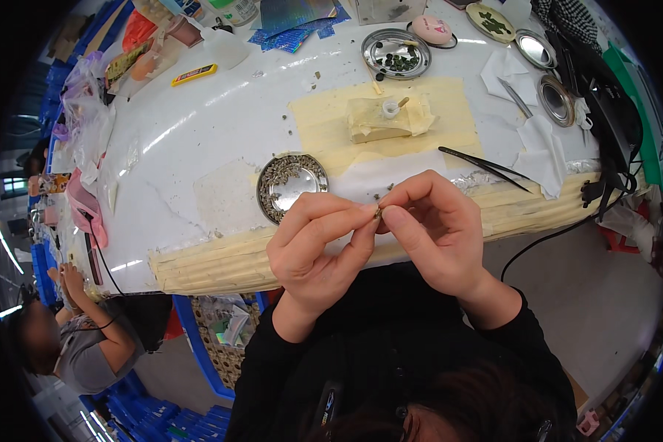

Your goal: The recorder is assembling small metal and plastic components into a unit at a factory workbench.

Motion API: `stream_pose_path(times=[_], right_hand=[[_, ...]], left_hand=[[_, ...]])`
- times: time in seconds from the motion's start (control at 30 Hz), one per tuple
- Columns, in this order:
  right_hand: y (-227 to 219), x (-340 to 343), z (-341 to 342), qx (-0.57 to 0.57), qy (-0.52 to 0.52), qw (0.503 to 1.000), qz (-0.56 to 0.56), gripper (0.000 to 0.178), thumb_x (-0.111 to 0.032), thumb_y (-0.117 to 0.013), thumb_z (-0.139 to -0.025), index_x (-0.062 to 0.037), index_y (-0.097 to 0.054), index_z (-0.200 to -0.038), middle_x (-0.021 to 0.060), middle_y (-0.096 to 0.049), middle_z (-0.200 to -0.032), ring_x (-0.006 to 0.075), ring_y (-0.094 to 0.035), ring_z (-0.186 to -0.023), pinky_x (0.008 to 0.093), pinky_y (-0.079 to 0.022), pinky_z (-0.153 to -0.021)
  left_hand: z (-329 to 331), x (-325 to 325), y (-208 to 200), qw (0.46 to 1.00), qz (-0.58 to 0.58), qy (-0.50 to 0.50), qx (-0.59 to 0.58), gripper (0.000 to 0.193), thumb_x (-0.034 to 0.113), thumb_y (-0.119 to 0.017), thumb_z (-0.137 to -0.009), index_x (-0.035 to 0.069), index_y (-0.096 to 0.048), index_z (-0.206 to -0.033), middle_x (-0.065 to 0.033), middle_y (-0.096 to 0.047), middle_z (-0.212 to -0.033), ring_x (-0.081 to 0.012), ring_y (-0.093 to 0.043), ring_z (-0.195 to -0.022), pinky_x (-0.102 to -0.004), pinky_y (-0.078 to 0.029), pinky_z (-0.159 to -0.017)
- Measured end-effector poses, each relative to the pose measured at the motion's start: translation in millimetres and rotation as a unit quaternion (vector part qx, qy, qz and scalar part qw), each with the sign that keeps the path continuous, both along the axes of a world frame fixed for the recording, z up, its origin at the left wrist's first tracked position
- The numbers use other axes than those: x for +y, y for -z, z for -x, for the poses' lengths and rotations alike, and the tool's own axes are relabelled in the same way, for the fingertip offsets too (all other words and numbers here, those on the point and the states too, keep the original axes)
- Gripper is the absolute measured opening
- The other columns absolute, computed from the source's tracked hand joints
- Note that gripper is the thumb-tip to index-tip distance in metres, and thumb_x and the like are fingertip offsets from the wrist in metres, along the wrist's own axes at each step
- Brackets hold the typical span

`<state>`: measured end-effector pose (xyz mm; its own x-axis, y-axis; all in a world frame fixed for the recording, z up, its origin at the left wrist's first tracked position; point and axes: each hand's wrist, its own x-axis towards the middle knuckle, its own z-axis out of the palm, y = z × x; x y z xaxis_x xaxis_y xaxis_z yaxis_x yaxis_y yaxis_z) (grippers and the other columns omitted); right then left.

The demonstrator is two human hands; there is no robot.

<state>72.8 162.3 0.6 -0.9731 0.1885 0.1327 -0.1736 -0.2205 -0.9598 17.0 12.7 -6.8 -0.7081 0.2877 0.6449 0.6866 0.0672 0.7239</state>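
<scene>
My left hand (pixel 320 239) and my right hand (pixel 438 232) meet over the table's near edge, fingertips pinched together. Between them is a tiny dark, brownish-gold piece (pixel 378 214), mostly covered by the fingers, so its exact kind does not show. A few similar small bits (pixel 390 186) lie on the white paper (pixel 401 166) just beyond the fingertips. Left of my left hand sits a round metal dish (pixel 291 197) with many small grey-brown pieces (pixel 281 171) in it. Black tweezers (pixel 486 163) rest to the right of my right hand.
Beyond my hands, a tape-wrapped block (pixel 379 134) bears a small white cup (pixel 390 110). Farther back stands a metal dish of dark green pieces (pixel 396 55). A yellow box (pixel 194 74) lies back left; scissors (pixel 517 98) lie right. Another person (pixel 99 346) works at the left.
</scene>
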Motion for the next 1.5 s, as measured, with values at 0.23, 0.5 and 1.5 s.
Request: stream_pose_path(times=[0.23,0.5,1.5], right_hand=[[3,-2,1,0.07,0.058,0.99,-0.109,0.008,0.0,-0.066,-0.087,0.0037,-0.062,-0.093,0.0084,-0.068,-0.084,0.0129,-0.069,-0.077,0.0248,-0.056,-0.071],[2,0,2,0.073,0.062,0.987,-0.13,0.008,0.0,-0.066,-0.087,0.0038,-0.062,-0.093,0.0087,-0.068,-0.084,0.0142,-0.069,-0.077,0.0252,-0.056,-0.072],[-4,8,1,-0.038,-0.08,0.995,0.037,0.008,-0.005,-0.059,-0.094,0.0025,-0.058,-0.095,0.0034,-0.061,-0.089,0.0073,-0.06,-0.08,0.0226,-0.053,-0.071]], left_hand=[[-1,1,3,1.0,0.008,-0.019,0.011,0.025,-0.009,-0.077,-0.069,0.001,-0.071,-0.092,-0.0085,-0.068,-0.086,-0.0197,-0.064,-0.074,-0.0274,-0.05,-0.064],[-3,3,1,0.999,-0.009,-0.016,-0.027,0.025,-0.008,-0.077,-0.069,0.001,-0.072,-0.092,-0.0092,-0.068,-0.087,-0.0193,-0.064,-0.075,-0.0273,-0.051,-0.064],[1,1,1,0.998,-0.003,0.008,0.068,0.029,-0.01,-0.077,-0.068,0.001,-0.071,-0.095,-0.008,-0.066,-0.084,-0.018,-0.063,-0.071,-0.0265,-0.05,-0.059]])
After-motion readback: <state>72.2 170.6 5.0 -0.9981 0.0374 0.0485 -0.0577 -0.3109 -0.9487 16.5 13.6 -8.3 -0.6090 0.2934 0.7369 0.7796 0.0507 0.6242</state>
